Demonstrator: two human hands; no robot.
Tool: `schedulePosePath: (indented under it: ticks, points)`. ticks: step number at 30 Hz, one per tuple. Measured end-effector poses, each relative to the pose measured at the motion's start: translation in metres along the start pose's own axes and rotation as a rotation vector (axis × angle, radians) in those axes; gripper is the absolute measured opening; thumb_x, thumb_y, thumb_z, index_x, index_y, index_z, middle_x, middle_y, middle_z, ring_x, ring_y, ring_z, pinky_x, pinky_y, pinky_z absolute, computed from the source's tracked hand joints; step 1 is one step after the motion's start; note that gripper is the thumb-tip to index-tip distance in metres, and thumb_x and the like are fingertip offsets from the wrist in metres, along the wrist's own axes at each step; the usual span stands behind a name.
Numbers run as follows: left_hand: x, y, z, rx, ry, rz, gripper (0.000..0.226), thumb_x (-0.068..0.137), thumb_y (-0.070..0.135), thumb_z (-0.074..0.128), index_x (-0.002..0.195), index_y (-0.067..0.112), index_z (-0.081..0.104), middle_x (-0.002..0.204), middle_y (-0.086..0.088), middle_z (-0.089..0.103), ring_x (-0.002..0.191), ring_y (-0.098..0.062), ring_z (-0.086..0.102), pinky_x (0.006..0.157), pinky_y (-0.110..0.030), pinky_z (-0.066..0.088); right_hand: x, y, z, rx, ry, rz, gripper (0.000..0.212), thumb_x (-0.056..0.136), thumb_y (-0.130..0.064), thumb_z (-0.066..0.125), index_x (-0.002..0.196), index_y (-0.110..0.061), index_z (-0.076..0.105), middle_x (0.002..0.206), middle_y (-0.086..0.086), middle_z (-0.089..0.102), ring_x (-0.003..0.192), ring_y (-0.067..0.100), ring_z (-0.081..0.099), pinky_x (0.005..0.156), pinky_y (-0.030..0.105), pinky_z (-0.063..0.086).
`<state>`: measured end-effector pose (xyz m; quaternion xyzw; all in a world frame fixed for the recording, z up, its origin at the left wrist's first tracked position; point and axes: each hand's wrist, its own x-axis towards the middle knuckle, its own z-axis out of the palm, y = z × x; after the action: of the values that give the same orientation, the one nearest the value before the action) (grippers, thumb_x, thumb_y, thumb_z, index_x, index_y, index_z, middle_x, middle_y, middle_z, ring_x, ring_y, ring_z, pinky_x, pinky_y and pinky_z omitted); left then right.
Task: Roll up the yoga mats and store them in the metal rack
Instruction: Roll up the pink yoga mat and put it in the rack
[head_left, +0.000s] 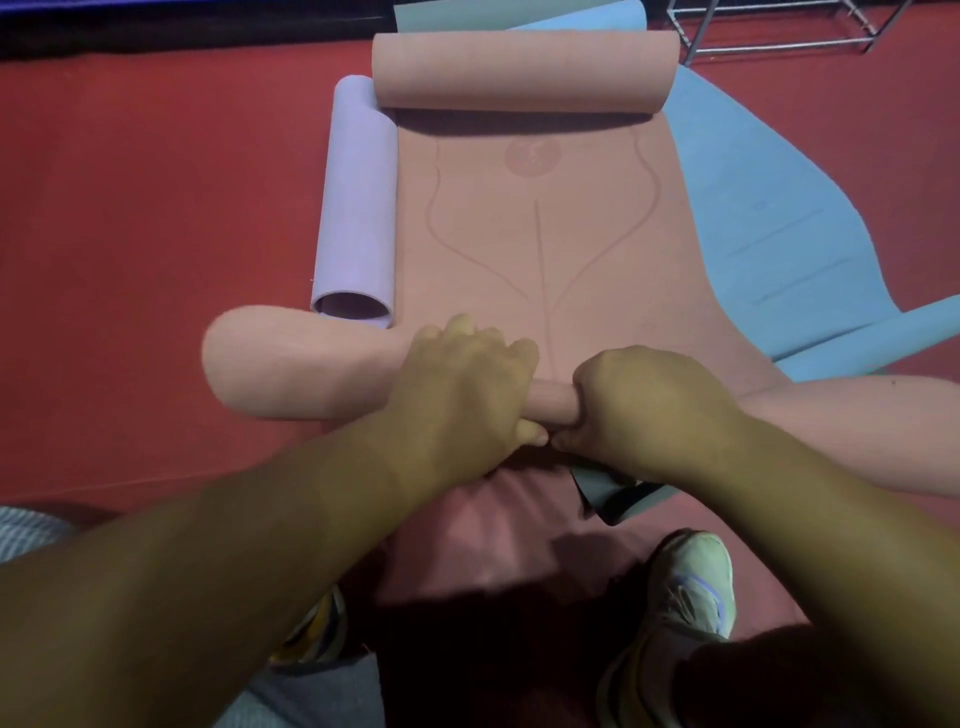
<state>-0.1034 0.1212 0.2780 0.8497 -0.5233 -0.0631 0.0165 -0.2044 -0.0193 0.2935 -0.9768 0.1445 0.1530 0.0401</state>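
We see bare red floor (130, 208) left of lavender roll (356, 208): open passage. Lavender roll lies tight against pink mat (535, 244) left edge. Far curled end (524, 70) blocks pink mat's far side. Blue mat (769, 218) covers floor right. Metal rack (779, 31) far right, red floor before it.

It looked like an exercise studio or gym room. A red floor (130, 208) ran wall to wall, and several yoga mats lay on it: a pink mat (540, 223) partly unrolled, a rolled lilac mat (356, 208) beside it, and a light blue mat (753, 208) spread underneath. A metal rack (779, 31) stood at the far edge, perhaps for storage, though only its lower bars showed.
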Motion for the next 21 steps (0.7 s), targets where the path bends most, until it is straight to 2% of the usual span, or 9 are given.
schedulePosePath:
  ticks: [2, 5, 8, 11, 12, 14, 17, 19, 21]
  points:
    - [-0.003, 0.002, 0.0, -0.021, 0.036, -0.018, 0.054, 0.081, 0.064, 0.065, 0.09, 0.023, 0.03, 0.082, 0.007, 0.042, 0.081, -0.021, 0.035, 0.074, -0.038, 0.037, 0.0, 0.002, -0.003, 0.013, 0.019, -0.012, 0.051, 0.077, -0.065, 0.066, 0.066, -0.023, 0.04, 0.064, -0.006, 0.045, 0.059, 0.02, 0.046, 0.048, 0.029, 0.027]
    - [0.002, -0.004, 0.002, -0.121, -0.198, -0.1, 0.045, 0.082, 0.062, 0.068, 0.082, 0.028, 0.039, 0.072, 0.01, 0.038, 0.078, -0.02, 0.045, 0.069, -0.035, 0.038, -0.003, 0.0, -0.003, -0.037, 0.076, -0.067, 0.053, 0.077, -0.063, 0.069, 0.071, -0.025, 0.033, 0.068, -0.007, 0.042, 0.071, 0.025, 0.048, 0.056, 0.032, 0.03]
    - [0.009, -0.009, 0.009, -0.326, -0.428, -0.095, 0.032, 0.081, 0.054, 0.072, 0.083, 0.027, 0.056, 0.074, 0.007, 0.059, 0.075, -0.018, 0.06, 0.071, -0.036, 0.052, -0.008, -0.008, 0.004, -0.117, 0.14, -0.126, 0.049, 0.08, -0.06, 0.068, 0.084, -0.026, 0.033, 0.086, -0.004, 0.057, 0.086, 0.026, 0.054, 0.067, 0.034, 0.031]
    - [0.011, -0.011, 0.008, -0.46, -0.551, -0.067, 0.025, 0.081, 0.045, 0.077, 0.079, 0.025, 0.062, 0.07, 0.006, 0.067, 0.057, -0.009, 0.061, 0.064, -0.028, 0.052, -0.01, -0.012, 0.004, -0.101, 0.076, -0.043, 0.047, 0.083, -0.057, 0.067, 0.077, -0.023, 0.035, 0.073, -0.005, 0.05, 0.073, 0.024, 0.047, 0.063, 0.032, 0.031]
    - [0.011, -0.012, 0.006, -0.457, -0.563, -0.056, 0.026, 0.08, 0.046, 0.077, 0.077, 0.026, 0.061, 0.069, 0.006, 0.066, 0.057, -0.008, 0.061, 0.064, -0.028, 0.051, -0.009, -0.012, 0.004, -0.079, 0.023, -0.007, 0.046, 0.084, -0.056, 0.066, 0.072, -0.022, 0.037, 0.068, -0.005, 0.046, 0.068, 0.024, 0.047, 0.061, 0.031, 0.032]
    - [0.009, -0.01, 0.002, -0.361, -0.504, -0.037, 0.033, 0.077, 0.053, 0.076, 0.078, 0.028, 0.055, 0.073, 0.008, 0.062, 0.071, -0.015, 0.062, 0.068, -0.032, 0.05, -0.007, -0.011, 0.007, -0.051, -0.063, 0.028, 0.041, 0.086, -0.054, 0.065, 0.071, -0.022, 0.043, 0.065, -0.004, 0.045, 0.063, 0.023, 0.048, 0.056, 0.03, 0.034]
    - [-0.002, 0.004, 0.002, -0.12, -0.227, 0.002, 0.041, 0.081, 0.054, 0.072, 0.098, 0.028, 0.046, 0.085, 0.008, 0.05, 0.085, -0.022, 0.053, 0.068, -0.035, 0.035, -0.001, -0.006, 0.01, -0.014, -0.132, 0.051, 0.041, 0.084, -0.057, 0.064, 0.072, -0.022, 0.046, 0.066, -0.003, 0.046, 0.057, 0.02, 0.047, 0.053, 0.03, 0.034]
    - [-0.01, 0.012, 0.005, -0.013, -0.097, 0.078, 0.037, 0.088, 0.046, 0.066, 0.108, 0.027, 0.042, 0.093, 0.004, 0.046, 0.085, -0.023, 0.045, 0.07, -0.036, 0.031, 0.002, -0.002, 0.01, 0.013, -0.163, 0.067, 0.044, 0.083, -0.058, 0.063, 0.069, -0.021, 0.044, 0.066, -0.003, 0.048, 0.055, 0.018, 0.046, 0.053, 0.03, 0.035]
    - [-0.014, 0.013, 0.01, -0.056, -0.098, 0.079, 0.027, 0.093, 0.037, 0.06, 0.106, 0.028, 0.038, 0.091, 0.003, 0.043, 0.083, -0.025, 0.045, 0.07, -0.037, 0.029, 0.003, -0.002, 0.012, 0.007, -0.144, 0.053, 0.043, 0.082, -0.059, 0.062, 0.069, -0.022, 0.045, 0.066, -0.003, 0.049, 0.057, 0.02, 0.048, 0.053, 0.03, 0.036]
